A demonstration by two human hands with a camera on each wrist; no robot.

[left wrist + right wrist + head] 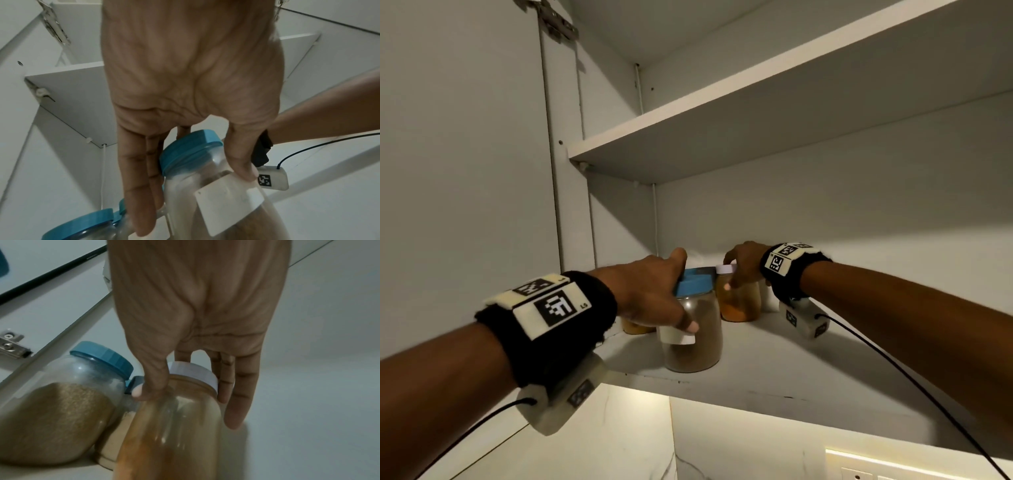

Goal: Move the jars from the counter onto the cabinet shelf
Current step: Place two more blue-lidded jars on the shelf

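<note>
A clear jar with a blue lid [693,342] and brown powder stands near the front of the lower cabinet shelf [808,370]. My left hand [654,298] grips it from above, thumb on its white label and fingers down the far side. In the left wrist view the left hand [191,81] spans that jar [185,186]. Further back stands a white-lidded jar [739,301] with orange contents. My right hand [744,267] holds it at the shoulder. In the right wrist view the right hand [195,305] has thumb and fingers around this jar [174,434] below the lid.
More jars stand at the shelf's back left: a yellowish one [637,329], blue-lidded ones [82,227], and a blue-lidded jar of brown grains [61,410] beside a pale one [113,443]. An upper shelf [722,113] hangs overhead. The open cabinet door [465,137] stands left.
</note>
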